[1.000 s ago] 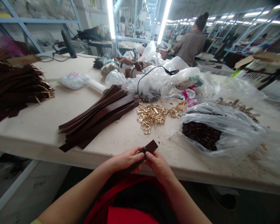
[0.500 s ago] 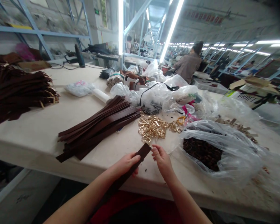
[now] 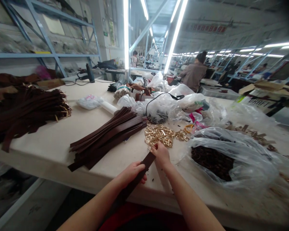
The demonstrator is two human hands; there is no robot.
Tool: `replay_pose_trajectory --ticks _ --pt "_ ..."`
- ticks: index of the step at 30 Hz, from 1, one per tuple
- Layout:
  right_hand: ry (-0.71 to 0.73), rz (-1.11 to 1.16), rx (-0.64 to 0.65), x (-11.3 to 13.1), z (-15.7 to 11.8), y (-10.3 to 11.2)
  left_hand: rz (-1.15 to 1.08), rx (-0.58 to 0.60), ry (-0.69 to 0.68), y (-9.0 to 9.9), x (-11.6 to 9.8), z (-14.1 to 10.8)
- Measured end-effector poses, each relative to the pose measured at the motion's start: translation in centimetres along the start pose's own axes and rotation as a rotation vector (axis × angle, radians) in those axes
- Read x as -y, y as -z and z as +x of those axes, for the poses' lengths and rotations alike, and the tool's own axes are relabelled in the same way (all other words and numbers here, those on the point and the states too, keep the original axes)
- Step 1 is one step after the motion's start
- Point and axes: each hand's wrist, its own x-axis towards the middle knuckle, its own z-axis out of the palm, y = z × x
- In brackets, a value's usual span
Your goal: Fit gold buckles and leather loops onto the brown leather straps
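Gripping a dark brown strap [image 3: 148,159] in the left hand [image 3: 134,172] above the table [image 3: 125,158]. Reaching with the right hand [image 3: 162,154] to the gold buckles [image 3: 159,132], impossible to tell whether pinching one, between piled straps [image 3: 110,138] and an open plastic bag [image 3: 255,165].

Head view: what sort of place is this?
Probably a factory workshop making belts or straps: a stack of dark brown strips and a pile of gold-coloured buckles lie on a worktable, with another person beyond.
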Motion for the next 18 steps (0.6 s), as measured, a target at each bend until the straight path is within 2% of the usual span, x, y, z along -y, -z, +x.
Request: replay_pose_trajectory --ticks 4,8,14,16,18 --pt "-0.033 0.255 0.007 -0.2 -1.8 1.7 0.034 -0.024 -0.052 -0.2 -0.4 -0.9" --pt "-0.145 0.526 0.058 -0.6 -5.3 4.3 0.109 -0.026 -0.099 -0.7 -0.6 -1.7" --pt "-0.56 1.197 0.305 0.0 -9.8 6.7 0.204 0.193 -0.092 -2.7 -1.5 -2.7" --pt "-0.583 1.23 0.339 0.3 -10.7 6.9 0.243 0.242 -0.074 -3.1 -1.8 -3.2" --pt "-0.548 1.21 0.336 0.5 -11.3 6.9 0.294 0.26 -0.073 -3.4 -2.0 -3.5"
